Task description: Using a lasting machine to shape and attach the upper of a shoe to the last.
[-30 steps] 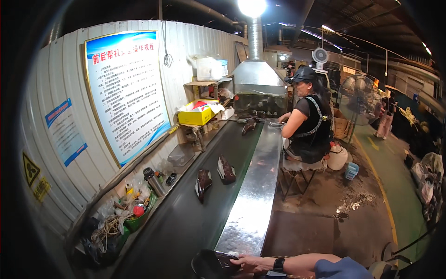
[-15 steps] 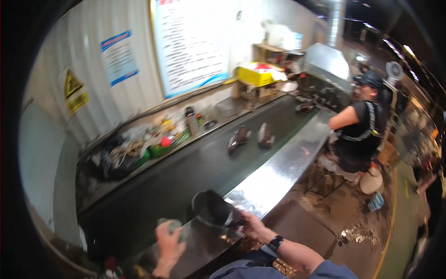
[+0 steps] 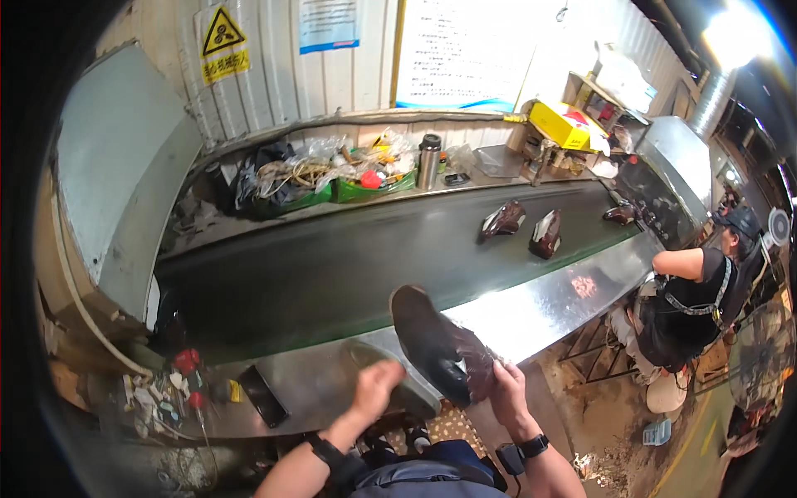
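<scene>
- Containers first: there's a green tray (image 3: 365,189) on the far ledge behind the belt, stuffed with clutter: small bottles, something with a red cap, crinkly clear plastic. Too jumbled to pick out more.
- Left of it sits a second green tray (image 3: 286,202) holding a tangle of cords and a dark bag.
- A steel flask (image 3: 428,162) stands upright just right of those trays, lid on.
- Further right a yellow box (image 3: 558,124) sits tilted on a small stand, and a clear plastic tub (image 3: 498,162) is near it. Can't tell what's in either.
- The main thing is a dark shoe (image 3: 440,344), held up over the steel worktop (image 3: 531,311) at the near edge of the black conveyor belt (image 3: 332,266). It's tipped sole-up, heel end pointing away toward the belt. The sole is dark, and the upper near the toe looks maroon-brown and glossy.
- The right hand (image 3: 506,390) is gripping the shoe at its lower end, fingers wrapped round the upper.
- The left hand (image 3: 375,388) is loosely curled on a greyish rounded object (image 3: 398,386) lying on the worktop, just beside the shoe. Can't tell whether it's actually clamped on that or only resting.
- Out on the belt, two more dark shoes (image 3: 525,227) lie side by side, well apart from the held one.
- Another person (image 3: 693,295) in a black top sits at the far right end of the worktop.
</scene>
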